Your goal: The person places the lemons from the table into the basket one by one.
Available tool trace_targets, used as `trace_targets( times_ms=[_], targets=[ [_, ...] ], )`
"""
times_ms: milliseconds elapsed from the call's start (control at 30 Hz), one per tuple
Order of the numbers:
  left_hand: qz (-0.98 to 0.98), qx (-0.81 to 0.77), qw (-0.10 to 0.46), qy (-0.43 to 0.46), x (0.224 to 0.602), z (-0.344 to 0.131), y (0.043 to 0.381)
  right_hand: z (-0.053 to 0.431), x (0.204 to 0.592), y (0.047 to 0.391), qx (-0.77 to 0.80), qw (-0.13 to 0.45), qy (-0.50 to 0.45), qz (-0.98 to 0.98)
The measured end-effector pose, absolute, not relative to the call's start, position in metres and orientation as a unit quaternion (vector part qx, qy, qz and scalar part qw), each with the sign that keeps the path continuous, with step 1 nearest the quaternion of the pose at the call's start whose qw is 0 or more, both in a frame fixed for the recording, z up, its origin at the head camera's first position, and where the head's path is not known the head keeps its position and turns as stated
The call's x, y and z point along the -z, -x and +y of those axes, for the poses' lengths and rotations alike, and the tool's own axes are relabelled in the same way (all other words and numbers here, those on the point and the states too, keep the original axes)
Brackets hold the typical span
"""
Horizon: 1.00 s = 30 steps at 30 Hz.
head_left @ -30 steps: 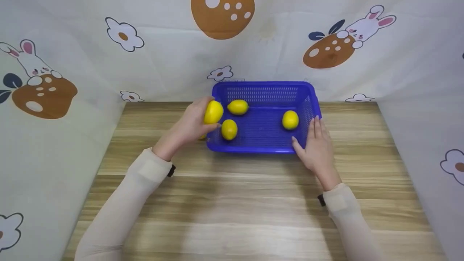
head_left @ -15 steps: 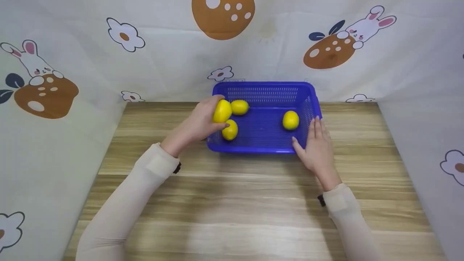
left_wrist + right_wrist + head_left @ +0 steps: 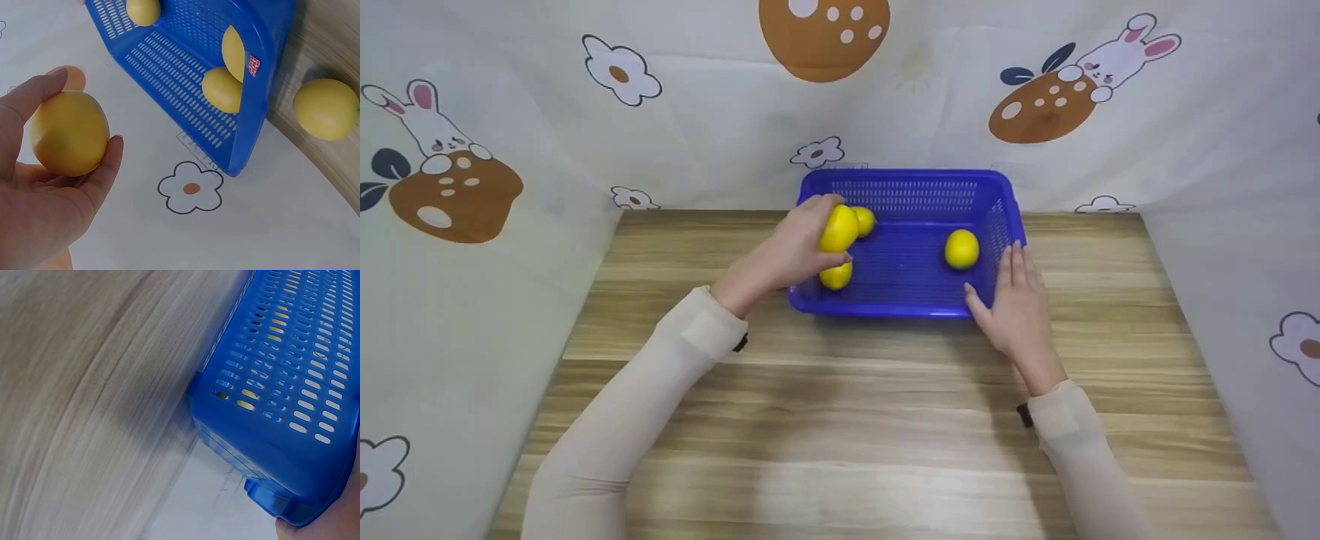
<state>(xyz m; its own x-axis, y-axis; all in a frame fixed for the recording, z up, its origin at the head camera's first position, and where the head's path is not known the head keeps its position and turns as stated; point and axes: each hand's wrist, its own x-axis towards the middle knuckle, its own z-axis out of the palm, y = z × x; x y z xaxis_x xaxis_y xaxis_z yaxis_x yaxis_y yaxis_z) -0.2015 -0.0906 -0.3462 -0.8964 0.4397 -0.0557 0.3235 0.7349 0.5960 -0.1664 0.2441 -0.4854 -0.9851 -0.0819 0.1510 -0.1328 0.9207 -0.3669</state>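
A blue plastic basket (image 3: 896,310) with slotted walls stands toward the back of the table. My left hand (image 3: 791,244) grips a yellow lemon (image 3: 838,228) between thumb and fingers, above the basket's left part. Inside the basket, one lemon (image 3: 961,250) lies at the right; two others, a rear lemon (image 3: 866,222) and a front lemon (image 3: 835,277), are partly covered by the held one and my thumb. My right hand (image 3: 1020,319) rests on the basket's right rim, fingers straight and thumb apart. The left wrist view shows another lemon (image 3: 326,109) outside the basket, hidden in the head view.
The wood-grain table (image 3: 885,420) extends in front of the basket. A pale cloth (image 3: 697,112) printed with rabbits and flowers rises behind and at both sides. The basket's back wall stands close to that cloth.
My left hand has carried the lemon rightward, from the basket's left rim to over its inside, now overlapping two lemons there. My right hand and the basket have stayed put.
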Motion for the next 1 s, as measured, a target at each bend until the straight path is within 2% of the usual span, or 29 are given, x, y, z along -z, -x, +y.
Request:
trace_targets(
  times_ms=[667, 1000],
  targets=[
    [0.925, -0.265, 0.097, -0.253, 0.341, -0.064, 0.208, 0.242, 0.485, 0.167, -0.197, 0.062, -0.052, -0.977],
    [0.928, -0.253, 0.114, -0.247, 0.339, -0.051, 0.212, 0.244, 0.486, 0.167, -0.190, 0.055, -0.050, -0.979]
  ],
)
